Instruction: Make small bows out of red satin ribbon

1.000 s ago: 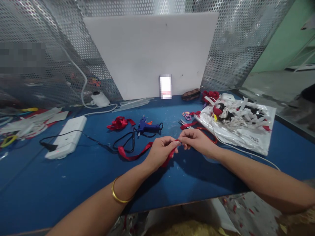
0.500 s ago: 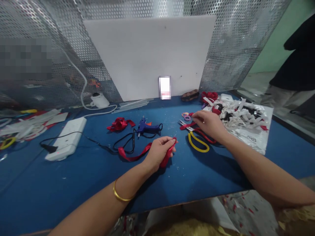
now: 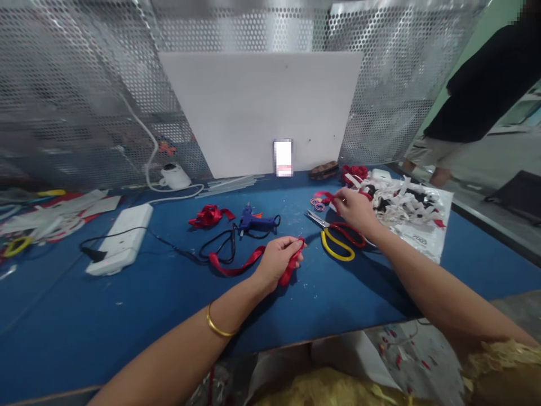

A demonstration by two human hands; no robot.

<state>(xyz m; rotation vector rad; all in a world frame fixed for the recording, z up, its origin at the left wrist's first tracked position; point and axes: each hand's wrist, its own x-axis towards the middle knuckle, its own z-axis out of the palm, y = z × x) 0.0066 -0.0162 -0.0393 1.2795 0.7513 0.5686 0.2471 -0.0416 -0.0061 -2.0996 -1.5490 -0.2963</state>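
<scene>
- Two hands are at work over the blue tabletop point(image 3: 127, 316); the left hand point(image 3: 276, 262) is near the middle, its fingers point(image 3: 291, 243) curled shut around a folded bit of red ribbon point(image 3: 236, 266); the rest of the ribbon trails off to the left, lying flat on the tabletop.
- One small red ribbon piece point(image 3: 327, 197) sits farther off and to the right; the right hand point(image 3: 357, 208) reaches there, its fingertips point(image 3: 338, 198) pinched at that piece beside some small coloured rings point(image 3: 316, 203); whether they truly grip it is hard to say.
- The ribbon looks light, soft and limp, with a smooth face that may slip; it should fold easily and hold no shape of its own; a pinch near the folded end, as the left hand has it, seems the surest hold.
- Scissors point(image 3: 336, 237) with red and yellow handles lie just near of the right hand, partly under the wrist; a blue glue gun point(image 3: 256, 221) and its black cord point(image 3: 220, 247) lie left of them, beside a bunched red ribbon point(image 3: 208, 215).
- Hidden or unclear: the ribbon's end inside the left fist; the mixed scraps on the plastic bag point(image 3: 422, 234) at the right; the card against the white board point(image 3: 262, 107) is blurred; a person in dark clothes point(image 3: 477, 90) at far right is cut off by the edge.
</scene>
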